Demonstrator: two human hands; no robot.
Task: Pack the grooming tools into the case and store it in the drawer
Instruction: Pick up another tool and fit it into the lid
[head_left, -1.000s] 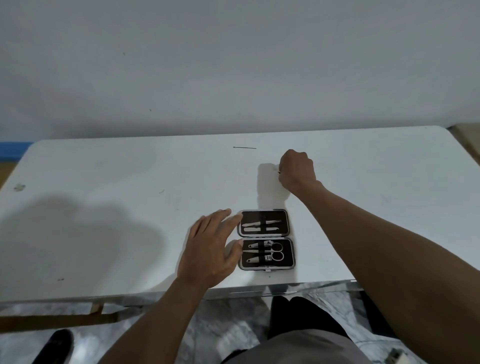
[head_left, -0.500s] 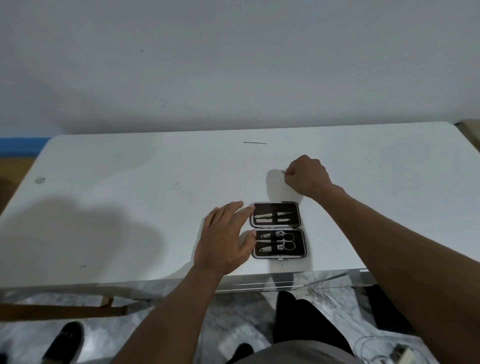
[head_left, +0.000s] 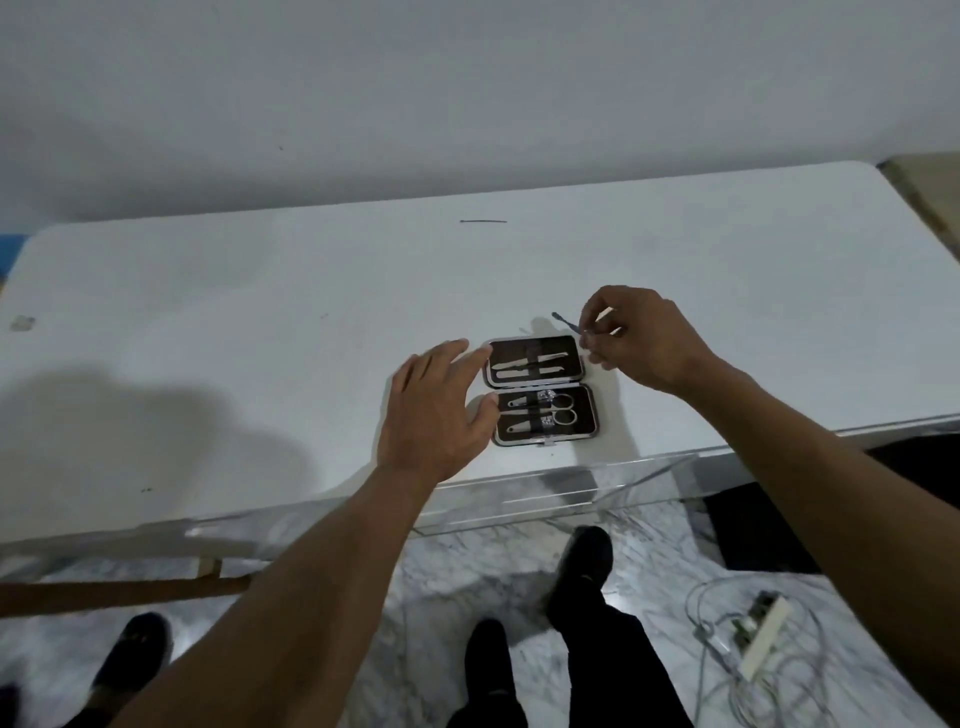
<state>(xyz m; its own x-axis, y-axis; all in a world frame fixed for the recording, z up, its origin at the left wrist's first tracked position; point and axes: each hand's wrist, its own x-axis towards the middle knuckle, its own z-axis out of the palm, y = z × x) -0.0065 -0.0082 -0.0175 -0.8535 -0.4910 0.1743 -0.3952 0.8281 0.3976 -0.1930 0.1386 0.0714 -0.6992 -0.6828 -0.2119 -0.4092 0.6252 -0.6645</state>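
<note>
Lifted off the bench (head_left: 208, 322) since a second ago, the right hand (head_left: 641, 340) now hovers beside the open case (head_left: 540, 392), its grip pinched on a thin tool (head_left: 567, 323). Fingers spread, the left hand (head_left: 434, 415) rests touching the case's left edge.

Looks like a plain home room or makeshift setup: white folding table (head_left: 208, 364) under my hands, bare white wall (head_left: 467, 93) beyond them, marble-pattern floor (head_left: 457, 577) below, power strip with tangled cables (head_left: 758, 629) down right.
</note>
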